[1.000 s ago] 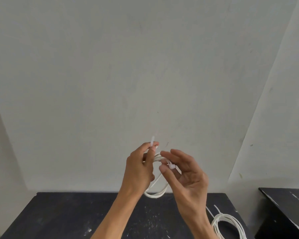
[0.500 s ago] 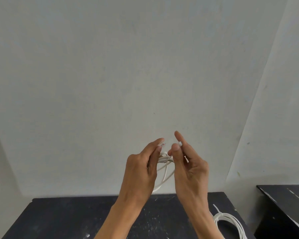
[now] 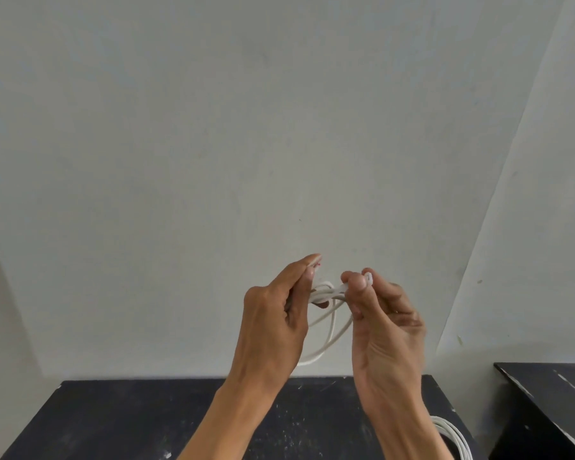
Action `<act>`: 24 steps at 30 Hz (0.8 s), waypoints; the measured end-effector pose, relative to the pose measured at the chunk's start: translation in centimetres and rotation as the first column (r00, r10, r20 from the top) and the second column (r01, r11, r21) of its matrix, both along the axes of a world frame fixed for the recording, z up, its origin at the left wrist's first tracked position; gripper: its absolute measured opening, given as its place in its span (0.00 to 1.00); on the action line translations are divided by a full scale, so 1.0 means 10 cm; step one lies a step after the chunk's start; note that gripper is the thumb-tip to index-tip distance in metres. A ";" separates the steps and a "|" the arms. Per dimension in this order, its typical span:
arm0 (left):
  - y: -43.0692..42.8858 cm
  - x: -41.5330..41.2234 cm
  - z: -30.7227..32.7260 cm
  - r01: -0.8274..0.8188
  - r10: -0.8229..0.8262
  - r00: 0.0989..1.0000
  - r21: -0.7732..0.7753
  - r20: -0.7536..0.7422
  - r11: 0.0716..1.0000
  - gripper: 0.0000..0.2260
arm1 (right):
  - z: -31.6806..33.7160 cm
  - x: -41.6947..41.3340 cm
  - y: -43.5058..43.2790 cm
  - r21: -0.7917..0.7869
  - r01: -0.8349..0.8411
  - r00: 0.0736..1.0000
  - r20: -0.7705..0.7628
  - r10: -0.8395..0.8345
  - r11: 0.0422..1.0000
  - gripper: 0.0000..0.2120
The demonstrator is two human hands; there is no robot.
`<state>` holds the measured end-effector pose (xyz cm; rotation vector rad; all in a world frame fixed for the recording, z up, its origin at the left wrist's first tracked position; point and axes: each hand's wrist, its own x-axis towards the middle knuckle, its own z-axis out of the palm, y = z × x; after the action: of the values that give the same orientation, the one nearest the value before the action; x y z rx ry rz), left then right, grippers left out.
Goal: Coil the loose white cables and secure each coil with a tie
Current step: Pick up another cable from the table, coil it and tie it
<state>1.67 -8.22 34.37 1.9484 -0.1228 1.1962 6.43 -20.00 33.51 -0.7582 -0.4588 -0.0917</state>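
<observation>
Well, the white cable coil point(image 3: 332, 327) hangs in the air above the desk point(image 3: 146, 423), its loops bunched at the top where a white tie point(image 3: 341, 289) crosses them. The left hand point(image 3: 273, 327) grips the bunched strands, thumb against forefinger, I'd say to stop the loops springing apart. The right hand point(image 3: 385, 343) pinches the tie's free end between thumb and fingertips, probably so it can be drawn tight. Another white coil point(image 3: 453, 436) lies at the desk's right edge, half hidden behind the right forearm; whether it is tied I cannot tell.
</observation>
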 end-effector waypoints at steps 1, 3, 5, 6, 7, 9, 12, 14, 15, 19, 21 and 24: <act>0.00 0.00 -0.01 0.003 -0.003 1.000 -0.006 -0.003 1.000 0.13 | 0.01 0.01 -0.01 -0.017 0.042 0.999 0.017 -0.041 0.999 0.15; -0.01 -0.01 -0.03 0.000 0.000 1.000 -0.003 -0.010 1.000 0.13 | 0.02 0.01 -0.02 -0.058 0.147 0.988 0.055 -0.144 0.987 0.10; -0.02 -0.01 -0.03 0.002 -0.002 1.000 -0.002 -0.025 1.000 0.15 | 0.01 0.00 -0.03 -0.112 0.234 0.970 0.089 -0.225 0.966 0.09; -0.02 -0.01 -0.03 0.004 -0.004 0.999 -0.004 -0.034 1.000 0.15 | 0.02 -0.01 -0.03 -0.136 0.258 0.964 0.099 -0.246 0.956 0.09; -0.02 -0.01 -0.03 0.006 -0.006 0.999 -0.004 -0.041 1.000 0.15 | 0.02 -0.02 -0.03 -0.161 0.278 0.959 0.103 -0.264 0.947 0.10; -0.01 -0.01 -0.03 0.008 -0.008 0.999 0.003 -0.034 1.000 0.15 | 0.02 -0.04 -0.02 -0.216 0.322 0.946 0.114 -0.304 0.922 0.10; 0.00 0.01 -0.04 -0.005 0.005 1.000 0.015 -0.028 1.000 0.14 | 0.00 -0.04 -0.01 -0.301 0.401 0.913 0.203 -0.353 0.865 0.08; 0.01 0.02 -0.06 -0.011 0.011 0.999 0.004 -0.038 1.000 0.13 | 0.00 -0.02 -0.01 -0.341 0.455 0.883 0.292 -0.367 0.823 0.04; 0.02 0.03 -0.07 -0.001 0.001 0.999 -0.018 -0.044 1.000 0.13 | 0.00 -0.02 -0.01 -0.349 0.469 0.873 0.321 -0.367 0.811 0.04; 0.09 0.05 -0.06 0.196 -0.246 0.963 -0.335 -0.113 0.922 0.12 | 0.03 0.00 0.01 -0.319 0.422 0.884 0.354 -0.306 0.849 0.09; 0.14 0.06 -0.05 0.250 -0.363 0.926 -0.552 -0.104 0.796 0.11 | 0.01 0.00 0.00 -0.310 0.382 0.895 0.358 -0.265 0.871 0.11; 0.21 0.07 -0.01 0.195 -0.383 0.914 -0.686 -0.132 0.701 0.11 | -0.04 -0.03 -0.03 -0.333 0.274 0.911 0.392 -0.132 0.902 0.12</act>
<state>2.40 -6.14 34.25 1.3580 0.1223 0.6221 6.13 -20.29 33.13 -1.1848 -0.7600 -0.3542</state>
